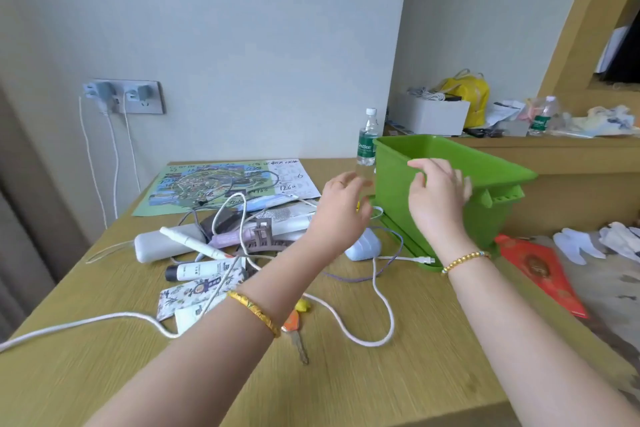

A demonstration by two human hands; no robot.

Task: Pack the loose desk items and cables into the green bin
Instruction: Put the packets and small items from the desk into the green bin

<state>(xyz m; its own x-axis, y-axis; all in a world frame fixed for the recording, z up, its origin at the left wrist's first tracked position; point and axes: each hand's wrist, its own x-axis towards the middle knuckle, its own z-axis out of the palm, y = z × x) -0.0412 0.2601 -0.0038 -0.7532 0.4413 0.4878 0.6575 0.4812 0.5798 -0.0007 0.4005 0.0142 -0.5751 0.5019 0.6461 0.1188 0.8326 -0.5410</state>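
Note:
The green bin [391,177] stands on a green lid [407,246] at the right of the wooden desk [346,385]. My right hand [438,198] is open, fingers spread against the bin's near wall just under the rim. My left hand [341,208] is open beside the bin's lower left corner, in front of a water bottle [366,146]. Loose items lie in a heap to the left: a white power bank [152,246], a white pen-shaped device [192,242], a tube [201,270], a patterned pouch [187,293], a hair claw [265,236], keys [294,326], a white cable [384,308] and a purple cable [394,260].
A printed map [214,184] lies at the back of the desk. Chargers sit in a wall socket [124,97] with cables hanging down. A pale blue object [363,248] lies by the lid. A red envelope [540,270] and white gloves [588,243] lie to the right. The shelf behind holds clutter.

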